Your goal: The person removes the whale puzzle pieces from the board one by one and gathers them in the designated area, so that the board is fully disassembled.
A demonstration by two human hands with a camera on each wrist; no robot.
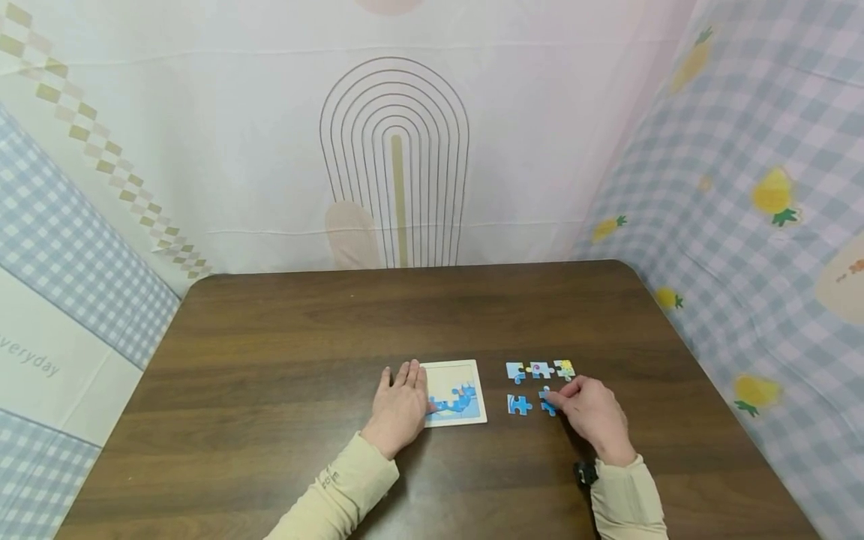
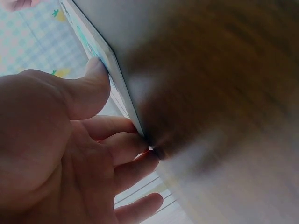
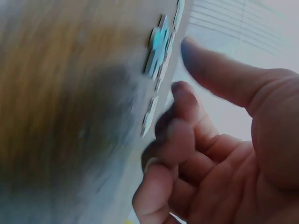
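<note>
Head view: jigsaw tray, white-framed, rectangular, one (image 1: 447, 379), flat on brown wood-grain counter (image 1: 337, 322); left hand (image 1: 400, 412), fingers extended along its left edge. Loose jigsaw pieces, five: one blue piece (image 1: 549, 409) at right hand's (image 1: 595, 412) bent fingers, long axis near-to-far, grip cannot be told; one blue-and-white piece (image 1: 519, 405) left of them; three multicoloured pieces (image 1: 541, 370) beyond, in a left-right row. Lettering: "veryday", gingham-and-white curtain (image 1: 50, 379), far left of both hands' fingers.

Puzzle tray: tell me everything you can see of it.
The tray lies on the table: a thin, four-sided board with a whitish border, its material unclear. Blue pieces fill part of its lower side; the cream area above them is bare. The left hand touches and partly hides its left edge, thumb over the border.
</note>
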